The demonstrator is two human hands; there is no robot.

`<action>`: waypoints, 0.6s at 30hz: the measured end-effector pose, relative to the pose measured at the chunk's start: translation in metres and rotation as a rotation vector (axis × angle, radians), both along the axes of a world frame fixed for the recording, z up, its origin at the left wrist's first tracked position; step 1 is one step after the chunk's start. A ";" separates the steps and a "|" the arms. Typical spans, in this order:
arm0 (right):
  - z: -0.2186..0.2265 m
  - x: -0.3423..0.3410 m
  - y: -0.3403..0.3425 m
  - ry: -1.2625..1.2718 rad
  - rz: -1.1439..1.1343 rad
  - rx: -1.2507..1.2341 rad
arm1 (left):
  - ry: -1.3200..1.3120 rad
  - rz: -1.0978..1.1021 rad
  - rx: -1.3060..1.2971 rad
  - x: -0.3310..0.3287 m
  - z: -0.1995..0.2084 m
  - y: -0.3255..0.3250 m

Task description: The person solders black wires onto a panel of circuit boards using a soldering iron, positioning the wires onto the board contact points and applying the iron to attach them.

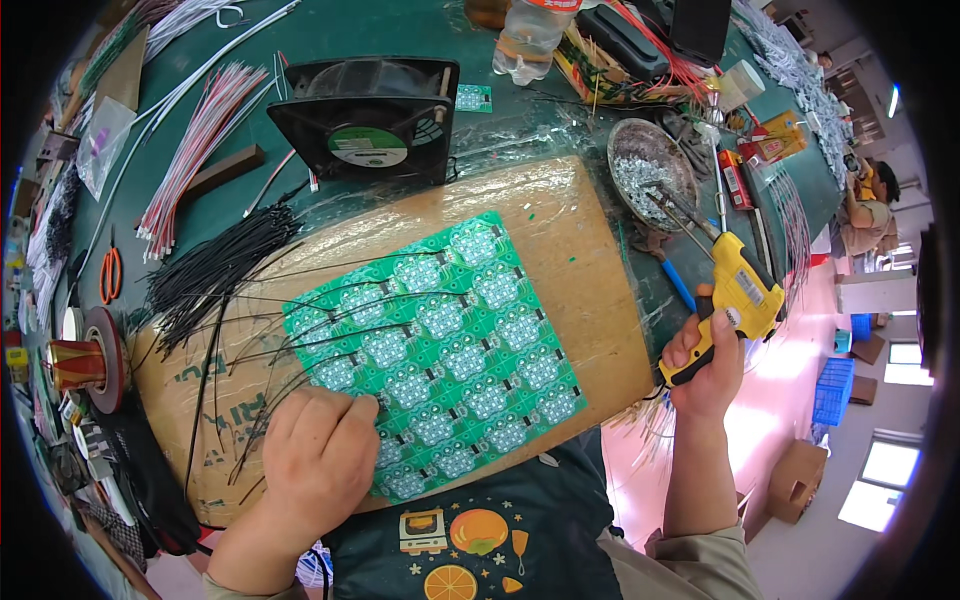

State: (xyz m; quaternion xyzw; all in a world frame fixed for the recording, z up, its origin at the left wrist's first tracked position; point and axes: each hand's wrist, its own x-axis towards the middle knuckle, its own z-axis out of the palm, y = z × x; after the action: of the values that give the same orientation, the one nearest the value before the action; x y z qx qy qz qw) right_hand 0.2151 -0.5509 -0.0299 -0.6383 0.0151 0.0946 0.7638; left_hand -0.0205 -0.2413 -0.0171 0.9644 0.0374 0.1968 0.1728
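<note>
A green circuit board panel (465,362) with several repeated units lies on a brown cardboard sheet (560,215) in front of me. Thin black wires (330,300) run from its left part toward a bundle of black wires (220,265). My left hand (322,455) is closed in a pinch at the panel's lower left edge; whatever is between the fingertips is hidden. In my right hand (712,365) is a yellow soldering gun (745,290), gripped by its handle. Its tip end reaches over a round metal bowl (650,170) of silvery scraps.
A black fan (365,120) stands behind the panel. Red and white wires (210,150), orange-handled scissors (110,275) and a spool (100,360) lie to the left. A plastic bottle (530,40) is at the back. A blue-handled tool (678,285) lies near the bowl. Another person (875,215) sits far right.
</note>
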 end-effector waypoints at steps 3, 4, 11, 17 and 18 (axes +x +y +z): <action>0.002 -0.001 0.000 0.005 0.012 0.027 | -0.002 -0.012 0.023 -0.002 -0.002 0.001; 0.002 -0.001 -0.002 0.013 0.018 0.048 | -0.003 -0.008 0.025 -0.003 -0.002 0.001; 0.020 -0.001 -0.021 -0.227 0.025 -0.066 | 0.014 0.021 -0.001 0.000 0.001 0.000; 0.000 -0.065 -0.028 -0.063 0.490 0.084 | 0.000 -0.051 0.017 -0.001 -0.001 0.003; 0.004 -0.082 -0.013 0.005 0.545 0.066 | 0.008 -0.055 0.020 0.000 -0.001 0.004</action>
State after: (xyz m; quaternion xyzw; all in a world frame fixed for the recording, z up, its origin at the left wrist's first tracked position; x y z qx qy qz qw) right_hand 0.1329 -0.5643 -0.0257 -0.5933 -0.1586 0.2987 0.7305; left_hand -0.0207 -0.2377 -0.0182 0.9675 0.0096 0.1883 0.1685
